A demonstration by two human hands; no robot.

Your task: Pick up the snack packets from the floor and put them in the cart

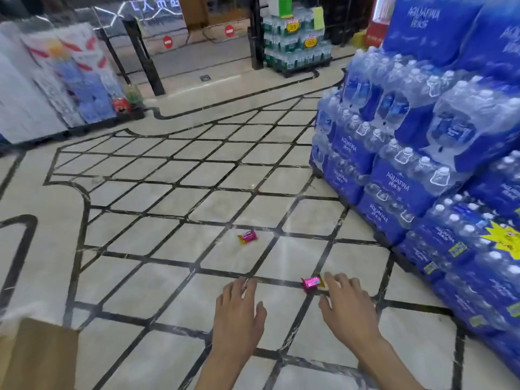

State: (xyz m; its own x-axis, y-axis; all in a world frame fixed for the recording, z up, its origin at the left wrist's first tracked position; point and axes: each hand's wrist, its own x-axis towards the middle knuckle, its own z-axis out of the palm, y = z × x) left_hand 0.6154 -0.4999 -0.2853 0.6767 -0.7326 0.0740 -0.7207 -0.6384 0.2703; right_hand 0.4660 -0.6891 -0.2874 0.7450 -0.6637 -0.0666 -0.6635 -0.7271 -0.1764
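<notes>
Floor (174, 209) — pale tiles, dark grid; water packs (422, 170) right.

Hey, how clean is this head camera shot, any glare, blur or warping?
Head view: a starburst of glare lies on the glossy floor between the far packet and the near packet, both distinct; the left display is smeared by blur; the water packs and floor lines bow from wide-angle distortion.

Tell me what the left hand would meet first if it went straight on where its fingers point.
Probably the farther pink snack packet ahead of the left hand; only bare floor lies between.
</notes>
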